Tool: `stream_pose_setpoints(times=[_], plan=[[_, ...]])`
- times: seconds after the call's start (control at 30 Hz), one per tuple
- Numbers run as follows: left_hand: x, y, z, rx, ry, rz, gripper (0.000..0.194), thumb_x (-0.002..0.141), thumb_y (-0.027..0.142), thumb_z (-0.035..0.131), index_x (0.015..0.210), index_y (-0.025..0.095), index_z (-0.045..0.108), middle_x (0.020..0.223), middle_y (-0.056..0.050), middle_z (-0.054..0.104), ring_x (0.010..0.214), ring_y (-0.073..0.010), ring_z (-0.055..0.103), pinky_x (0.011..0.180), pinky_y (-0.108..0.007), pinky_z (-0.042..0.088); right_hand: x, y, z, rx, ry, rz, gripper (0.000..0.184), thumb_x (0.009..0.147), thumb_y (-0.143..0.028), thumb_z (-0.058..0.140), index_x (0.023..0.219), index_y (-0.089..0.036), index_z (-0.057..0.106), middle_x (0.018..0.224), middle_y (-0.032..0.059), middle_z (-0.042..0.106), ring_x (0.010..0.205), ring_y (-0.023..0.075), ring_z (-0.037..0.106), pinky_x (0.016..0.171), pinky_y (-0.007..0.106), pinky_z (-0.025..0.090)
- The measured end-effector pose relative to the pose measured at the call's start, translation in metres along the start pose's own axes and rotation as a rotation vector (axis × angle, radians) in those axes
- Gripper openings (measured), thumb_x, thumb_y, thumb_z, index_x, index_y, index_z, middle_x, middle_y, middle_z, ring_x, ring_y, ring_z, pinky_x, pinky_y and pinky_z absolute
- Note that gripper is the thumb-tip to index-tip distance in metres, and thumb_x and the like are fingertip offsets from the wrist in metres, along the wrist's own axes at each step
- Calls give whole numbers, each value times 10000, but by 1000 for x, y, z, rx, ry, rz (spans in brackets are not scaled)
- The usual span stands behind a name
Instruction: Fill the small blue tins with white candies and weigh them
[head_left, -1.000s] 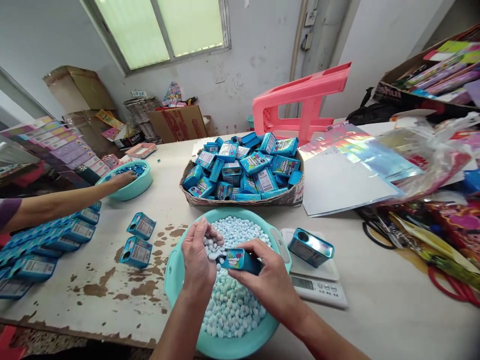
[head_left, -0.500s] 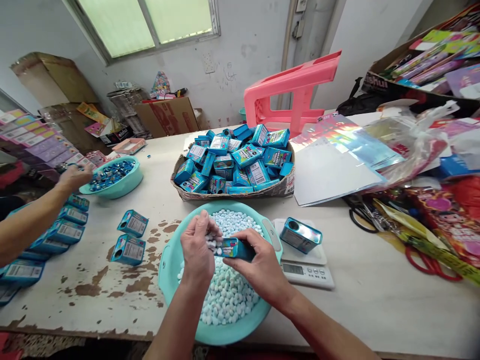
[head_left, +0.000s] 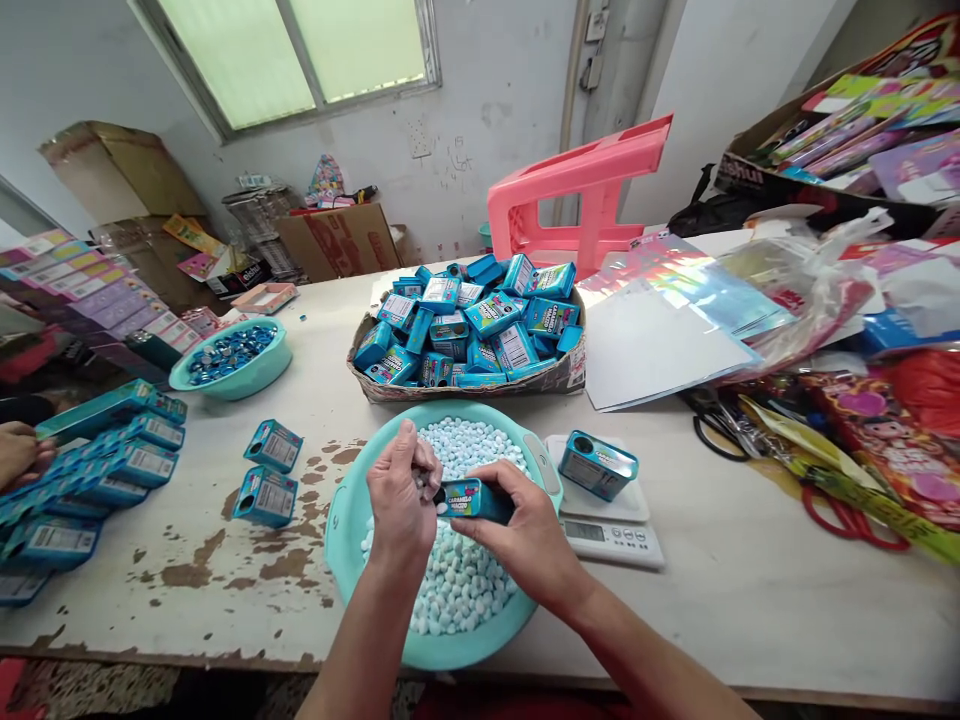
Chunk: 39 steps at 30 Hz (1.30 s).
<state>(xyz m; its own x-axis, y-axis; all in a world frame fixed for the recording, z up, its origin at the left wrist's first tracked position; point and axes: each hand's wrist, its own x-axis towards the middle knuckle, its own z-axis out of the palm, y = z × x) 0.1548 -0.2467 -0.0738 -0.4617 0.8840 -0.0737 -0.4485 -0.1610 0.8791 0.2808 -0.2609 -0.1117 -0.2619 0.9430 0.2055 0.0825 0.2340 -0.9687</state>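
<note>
My right hand (head_left: pixel 525 540) grips a small blue tin (head_left: pixel 471 499) sideways over a teal basin (head_left: pixel 352 520) full of pale blue and white candies (head_left: pixel 461 585). My left hand (head_left: pixel 401 495) is cupped and closed against the tin's open end, with a few candies showing in its fingers. Another blue tin (head_left: pixel 598 465) lies on a white digital scale (head_left: pixel 611 525) just right of the basin. Behind the basin sits a cardboard tray (head_left: pixel 559 375) piled with several blue tins.
Two loose tins (head_left: pixel 268 472) lie left of the basin. Rows of tins (head_left: pixel 97 470) line the left edge, where another person's hand (head_left: pixel 19 452) rests. A second teal bowl (head_left: pixel 231 358) of dark blue caps stands behind. Sheets (head_left: pixel 660 345), bags, scissors (head_left: pixel 724 430) crowd the right. A pink stool (head_left: pixel 585 195) stands behind.
My left hand has closed tighter against the tin's opening. The other person's arm has drawn back from the far teal bowl to the left edge.
</note>
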Motion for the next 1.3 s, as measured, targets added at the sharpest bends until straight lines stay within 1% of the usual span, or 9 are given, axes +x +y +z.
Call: stream_pose_setpoints(times=[0.33, 0.47, 0.57, 0.67, 0.73, 0.83, 1.07, 1.17, 1.3], plan=[[-4, 4, 8, 38, -10, 4, 419, 768, 410, 651, 539, 157, 407, 501, 48, 401, 390, -43, 362, 353, -177, 194, -2, -4, 1, 50, -33, 40, 322, 626, -121, 791, 891, -215, 634, 878, -22, 607, 855, 171, 571, 788, 285, 433], [2, 10, -9, 138, -3, 81, 394, 797, 413, 592, 561, 171, 389, 525, 49, 388, 412, -56, 360, 378, -192, 199, -18, -7, -31, 217, -24, 50, 332, 653, -206, 805, 932, -231, 627, 886, -12, 605, 825, 166, 587, 743, 266, 473], [0, 1, -43, 683, -169, 66, 349, 830, 459, 518, 621, 182, 477, 607, 14, 491, 533, -106, 456, 483, -219, 330, -44, -2, -82, 273, 169, -1, 360, 680, -228, 791, 996, -244, 619, 959, 15, 609, 823, 164, 608, 700, 244, 507], [-8, -19, -73, 1422, -496, 20, 266, 822, 467, 509, 782, 214, 580, 817, -35, 599, 799, -205, 550, 641, -279, 391, -71, 16, -137, 188, 561, -6, 376, 668, -269, 790, 1001, -233, 618, 981, 41, 619, 828, 173, 617, 716, 262, 523], [-15, -30, -82, 1740, -616, 59, 266, 854, 448, 441, 875, 226, 585, 914, -61, 604, 907, -251, 544, 654, -297, 376, -86, 37, -165, 78, 784, 34, 405, 621, -310, 810, 965, -216, 618, 920, 39, 626, 779, 173, 613, 716, 293, 523], [-22, -39, -78, 1960, -662, 54, 308, 905, 401, 313, 944, 215, 555, 951, -84, 602, 912, -264, 555, 607, -293, 345, -104, 76, -190, -80, 933, 107, 460, 578, -336, 823, 958, -196, 604, 883, 42, 628, 757, 187, 610, 722, 350, 521], [-21, -44, -81, 1901, -657, 23, 250, 898, 373, 328, 927, 235, 534, 973, -58, 644, 905, -256, 592, 604, -292, 341, -128, 139, -200, -120, 1062, 188, 505, 622, -372, 794, 1016, -190, 538, 907, 40, 608, 805, 194, 606, 780, 389, 509], [-20, -46, -90, 1760, -623, -1, 247, 892, 403, 342, 936, 252, 532, 998, -33, 644, 858, -236, 606, 632, -298, 373, -130, 140, -200, -176, 979, 177, 535, 676, -416, 749, 1091, -181, 506, 1046, 91, 591, 926, 234, 603, 846, 450, 493], [-16, -49, -95, 1530, -504, 47, 236, 849, 449, 432, 895, 261, 567, 1001, -17, 641, 889, -223, 606, 742, -304, 417, -126, 115, -196, -671, 1043, -79, 576, 667, -398, 770, 1121, -144, 523, 1225, 158, 503, 1175, 320, 480, 996, 551, 375]])
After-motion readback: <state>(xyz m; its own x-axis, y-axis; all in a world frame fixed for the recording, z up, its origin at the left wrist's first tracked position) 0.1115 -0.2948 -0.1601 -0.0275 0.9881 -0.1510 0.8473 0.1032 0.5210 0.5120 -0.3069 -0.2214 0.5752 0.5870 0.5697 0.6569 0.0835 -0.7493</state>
